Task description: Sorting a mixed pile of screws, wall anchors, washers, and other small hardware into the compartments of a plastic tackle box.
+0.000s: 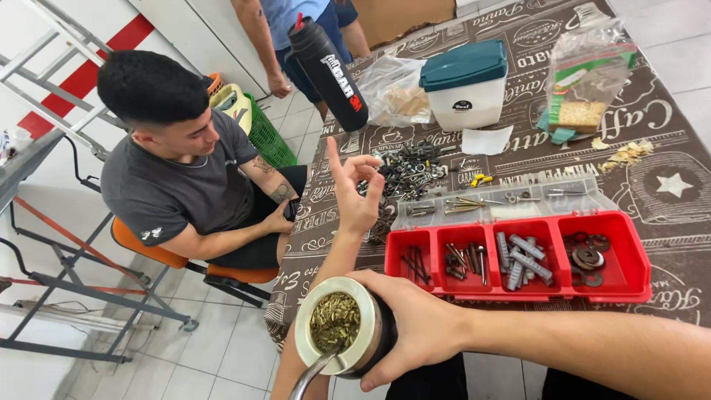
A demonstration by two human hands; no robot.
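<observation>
Four compartments of the red organiser tray (635,285) already filled: thin dark nails or pins at its left end, mixed screws next, grey wall plugs third, dark washers at its right end. Sorting judged well begun, far from done: still a large unsorted heap of mixed hardware (409,172) lying on the table (666,111) just beyond the tray's clear hinged lid (511,200), with a few screws and a small yellow piece resting on or beside that lid.

Right hand (422,330) closed round a mate gourd (342,330), held just off the tray's near-left corner, past the table edge; green chopped herb filling the cup to the pale rim, a metal straw (311,374) dipping in from below. Left hand (358,191) raised, open and empty, between the gourd and the heap, index finger pointing up, thumb and other fingers loosely curled. Neither hand on any hardware at present.

Beyond the tray, past the heap: a white box with a teal lid (465,83), a tall black bottle with a red spout (328,70), a crumpled clear bag (389,89), a slip of white paper (485,139). Far right of the tray: a plastic bag with crackers (589,74) and scattered crumbs (628,153). Left of the tray, off the table, a seated person in a grey shirt (178,178) on an orange chair; another person standing (296,37) behind the bottle.

In the way: mainly the gourd occupying one hand; bottle and box crowding the far side of the heap.
</observation>
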